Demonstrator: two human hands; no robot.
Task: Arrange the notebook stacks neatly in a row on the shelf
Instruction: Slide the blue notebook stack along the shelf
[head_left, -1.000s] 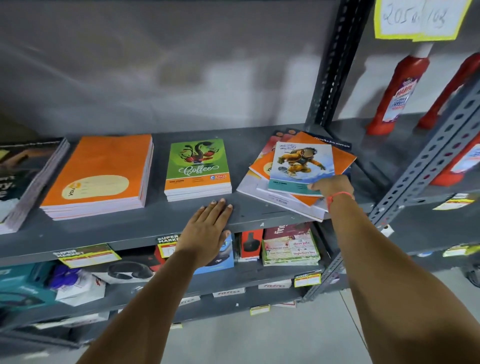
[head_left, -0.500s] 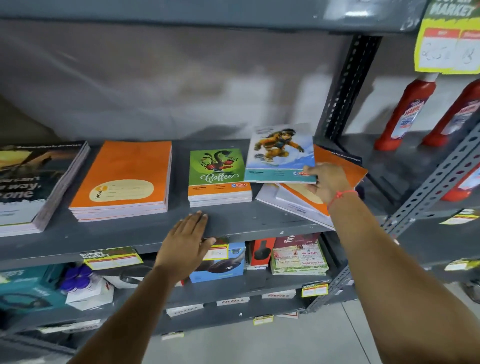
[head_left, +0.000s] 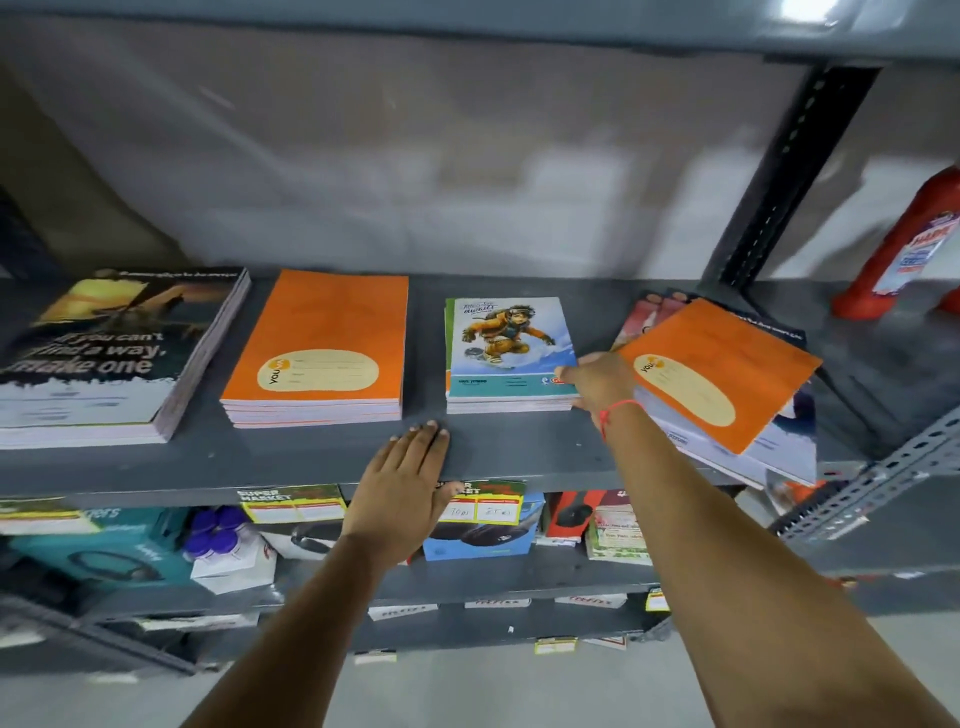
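A grey shelf (head_left: 519, 449) carries a row of notebook stacks: a dark motto-cover stack (head_left: 104, 358) at the left, an orange stack (head_left: 322, 343), and a small stack topped by a snowboarder notebook (head_left: 506, 338). My right hand (head_left: 597, 384) pinches that notebook's lower right corner as it lies flat on the stack, with a green cover edge showing beneath. To the right sits an untidy fanned pile (head_left: 779, 441) with a skewed orange notebook (head_left: 727, 374) on top, overhanging the shelf front. My left hand (head_left: 410, 478) rests flat and open on the shelf's front edge.
A dark perforated upright post (head_left: 789, 171) bounds the shelf on the right, with red bottles (head_left: 904, 249) beyond it on the neighbouring shelf. Boxed goods (head_left: 478, 535) and price tags (head_left: 291, 506) fill the shelf below. Another shelf board runs overhead.
My right hand lifted the snowboarder notebook off the messy pile, carried it left and laid it on the green coffee-cover stack. My left hand stayed on the shelf edge.
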